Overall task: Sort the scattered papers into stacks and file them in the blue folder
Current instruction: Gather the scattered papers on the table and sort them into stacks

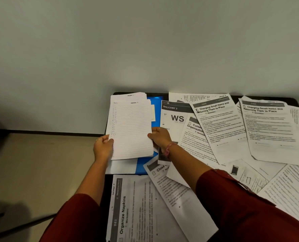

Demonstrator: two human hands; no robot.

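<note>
Squaring the lined-paper stack (132, 130) over the blue folder (145, 165).
Left hand (103, 148) and right hand (160, 137) pinching opposite edges; best tapped flush, then lowered flat.

a dark table (293, 101) set against a pale wall, almost covered. a blue folder (146, 165) lies open at its left end; overlapping printed sheets (271, 130) spread right, and an "organize napkins" sheet (136, 208) lies nearest.
</note>
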